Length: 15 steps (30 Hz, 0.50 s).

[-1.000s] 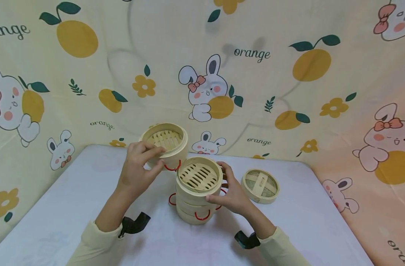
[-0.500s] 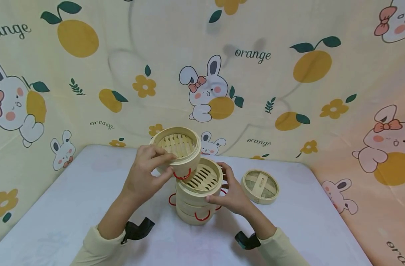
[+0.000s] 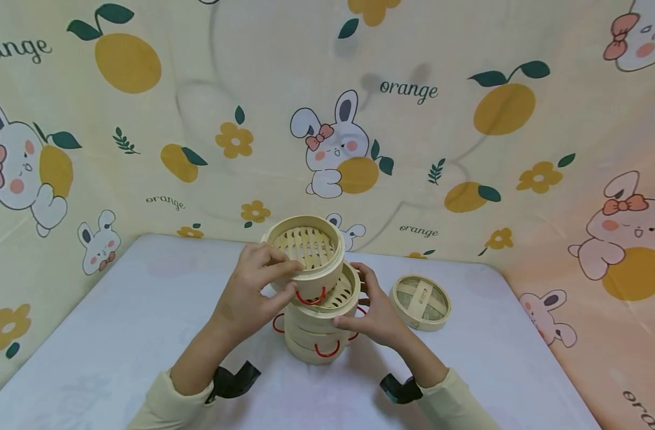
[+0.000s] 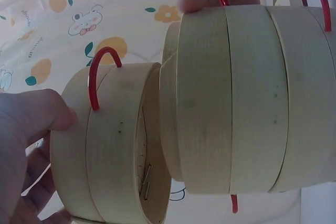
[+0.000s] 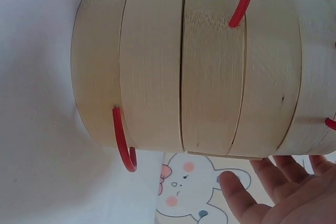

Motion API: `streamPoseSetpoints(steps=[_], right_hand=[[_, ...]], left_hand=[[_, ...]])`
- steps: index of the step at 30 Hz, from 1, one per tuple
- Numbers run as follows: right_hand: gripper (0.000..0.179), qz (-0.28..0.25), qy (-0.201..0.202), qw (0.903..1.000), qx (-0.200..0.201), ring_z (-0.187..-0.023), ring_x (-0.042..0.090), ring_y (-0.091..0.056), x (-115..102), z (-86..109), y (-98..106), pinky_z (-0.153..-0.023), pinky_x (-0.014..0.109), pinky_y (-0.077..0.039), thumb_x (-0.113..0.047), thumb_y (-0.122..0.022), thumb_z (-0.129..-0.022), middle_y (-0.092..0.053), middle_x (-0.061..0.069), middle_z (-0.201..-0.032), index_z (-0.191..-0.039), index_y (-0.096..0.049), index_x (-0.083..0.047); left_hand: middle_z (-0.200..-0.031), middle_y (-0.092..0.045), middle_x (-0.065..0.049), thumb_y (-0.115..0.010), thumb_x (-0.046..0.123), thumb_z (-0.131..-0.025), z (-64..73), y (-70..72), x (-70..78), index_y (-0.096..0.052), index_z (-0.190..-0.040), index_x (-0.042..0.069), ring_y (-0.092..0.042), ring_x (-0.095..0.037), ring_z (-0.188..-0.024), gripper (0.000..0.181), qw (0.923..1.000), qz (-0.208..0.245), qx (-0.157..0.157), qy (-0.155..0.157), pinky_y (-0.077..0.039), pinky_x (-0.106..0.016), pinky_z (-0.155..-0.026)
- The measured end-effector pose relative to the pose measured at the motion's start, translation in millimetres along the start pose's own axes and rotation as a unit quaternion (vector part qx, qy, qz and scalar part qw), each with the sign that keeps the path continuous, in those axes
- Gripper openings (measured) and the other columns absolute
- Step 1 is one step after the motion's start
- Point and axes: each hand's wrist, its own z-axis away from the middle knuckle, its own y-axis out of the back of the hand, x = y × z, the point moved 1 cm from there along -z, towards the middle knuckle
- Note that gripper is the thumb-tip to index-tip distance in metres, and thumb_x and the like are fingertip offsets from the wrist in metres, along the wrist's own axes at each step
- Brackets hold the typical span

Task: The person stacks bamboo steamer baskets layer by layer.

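My left hand (image 3: 258,285) pinches a small bamboo steamer basket (image 3: 307,246) by its near-left wall, thumb outside and fingertips over the rim. The basket has a slatted floor and red loop handles. It is above a stack of bamboo steamer baskets (image 3: 312,341) and covers part of the top slats. In the left wrist view, the held basket (image 4: 118,135) is tilted against the stack, with a gap along part of the edge. My right hand (image 3: 378,310) grips the stack's upper right side, thumb in front and fingers behind. The right wrist view shows the stack's wall (image 5: 210,82) close up.
A round bamboo steamer lid (image 3: 421,301) with a crossbar lies on the table to the right of the stack. The table has a white cover (image 3: 171,334). Behind it hangs a cloth (image 3: 273,60) printed with rabbits and oranges.
My left hand has carried the basket rightward and slightly down, from the left of the stack to over its top. My right hand has stayed on the stack.
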Motion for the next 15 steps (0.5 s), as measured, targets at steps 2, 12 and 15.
streamPoseSetpoints(steps=[2, 12, 15], right_hand=[[0.097, 0.001, -0.004, 1.0000, 0.000, -0.118, 0.025, -0.051, -0.3, 0.0, -0.6, -0.091, 0.043, -0.047, -0.029, -0.086, -0.068, -0.050, 0.007, -0.132, -0.144, -0.027, -0.027], [0.098, 0.002, -0.003, 1.0000, 0.001, -0.116, 0.026, -0.053, -0.5, 0.1, -0.3, -0.092, 0.046, -0.047, -0.028, -0.086, -0.068, -0.051, 0.008, -0.132, -0.146, -0.026, -0.025], [0.100, 0.007, -0.011, 0.9999, -0.001, -0.117, 0.026, -0.053, -1.5, 1.1, 0.5, -0.093, 0.045, -0.047, -0.029, -0.086, -0.068, -0.050, 0.007, -0.133, -0.147, -0.024, -0.025]], left_hand=[[-0.094, -0.060, 0.001, -0.077, 0.005, -0.073, 0.5, -1.4, 0.8, -0.076, -0.096, 0.011, -0.047, -0.021, -0.102, 0.024, 1.0000, 0.001, -0.002, -0.004, -0.043, -0.039, -0.089], [-0.094, -0.058, 0.001, -0.076, 0.006, -0.074, 0.4, -7.5, 6.3, -0.075, -0.096, 0.012, -0.048, -0.022, -0.102, 0.023, 0.9996, 0.005, -0.016, -0.023, -0.043, -0.042, -0.091], [-0.095, -0.059, 0.002, -0.076, 0.006, -0.074, 0.9, -9.2, 8.2, -0.075, -0.097, 0.013, -0.048, -0.021, -0.101, 0.024, 0.9995, 0.006, -0.021, -0.023, -0.044, -0.040, -0.089]])
